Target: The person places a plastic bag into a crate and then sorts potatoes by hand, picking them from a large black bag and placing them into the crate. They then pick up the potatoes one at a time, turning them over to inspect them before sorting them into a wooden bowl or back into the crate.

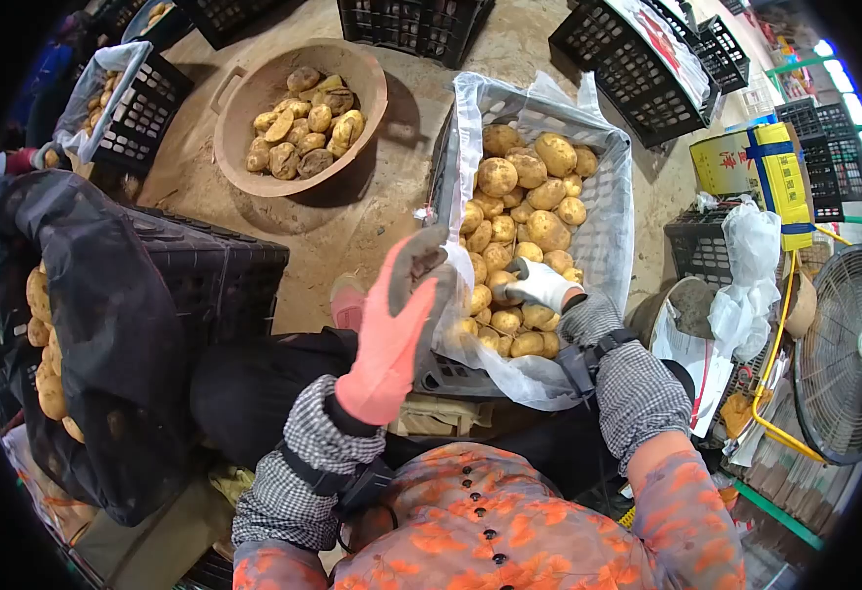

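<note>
The left hand (398, 313) hovered open near the lined crate (608, 216) while the right hand (542, 284) touched potatoes (549, 231), its grip unclear.

This looks to me like a working area for packing produce, a storeroom or packing shed, and nothing homely about it. The floor (406, 118) is bare, pale and grubby with soil. Black slatted crates (637, 74) stand about on several sides, some lined with thin white sheeting, and the lined crate (603, 231) in the middle is well filled with potatoes (549, 231). A wide basin (239, 162) near it holds more of them, some cut or blemished. Over on the right I see a big caged fan (839, 354), a yellow printed carton (731, 162), crumpled plastic (750, 265) and further stacked crates.
</note>
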{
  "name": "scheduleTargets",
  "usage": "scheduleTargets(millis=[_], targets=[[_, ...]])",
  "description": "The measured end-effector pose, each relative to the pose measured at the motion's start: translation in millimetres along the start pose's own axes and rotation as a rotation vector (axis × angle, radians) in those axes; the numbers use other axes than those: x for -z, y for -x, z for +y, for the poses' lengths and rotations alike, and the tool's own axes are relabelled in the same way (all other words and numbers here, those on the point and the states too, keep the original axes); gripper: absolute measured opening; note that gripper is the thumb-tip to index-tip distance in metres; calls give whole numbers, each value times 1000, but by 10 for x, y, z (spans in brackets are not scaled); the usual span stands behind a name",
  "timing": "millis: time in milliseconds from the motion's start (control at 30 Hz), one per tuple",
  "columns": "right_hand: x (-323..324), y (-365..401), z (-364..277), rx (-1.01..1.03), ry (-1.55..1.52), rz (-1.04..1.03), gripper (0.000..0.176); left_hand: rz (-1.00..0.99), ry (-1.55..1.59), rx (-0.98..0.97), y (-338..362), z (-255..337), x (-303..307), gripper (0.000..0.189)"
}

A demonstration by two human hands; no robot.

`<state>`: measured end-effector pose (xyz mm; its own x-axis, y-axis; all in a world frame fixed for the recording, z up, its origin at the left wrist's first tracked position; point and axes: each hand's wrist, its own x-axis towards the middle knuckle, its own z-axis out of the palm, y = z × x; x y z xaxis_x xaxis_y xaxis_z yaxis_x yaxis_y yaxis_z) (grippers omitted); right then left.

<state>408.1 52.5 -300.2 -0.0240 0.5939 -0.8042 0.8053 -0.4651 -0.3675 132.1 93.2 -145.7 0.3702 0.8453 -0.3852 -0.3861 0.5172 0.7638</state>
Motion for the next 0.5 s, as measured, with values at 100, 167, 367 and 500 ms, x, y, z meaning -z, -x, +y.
scheduleTargets(millis=[100, 167, 367, 500], targets=[[92, 259, -126, 124, -787, -17, 58, 35, -11, 24, -70, -269, -9, 58], [158, 425, -197, 323, -1344, -331, 52, 27, -62, 43, -50, -378, -62, 71], [150, 1255, -718, 435, -1191, 24, 45, -245, -284, -167, 139, -573, -333, 97], [57, 1337, -369, 756, -131, 695, 44, -339, -757, -365, 47, -510, -341, 97]])
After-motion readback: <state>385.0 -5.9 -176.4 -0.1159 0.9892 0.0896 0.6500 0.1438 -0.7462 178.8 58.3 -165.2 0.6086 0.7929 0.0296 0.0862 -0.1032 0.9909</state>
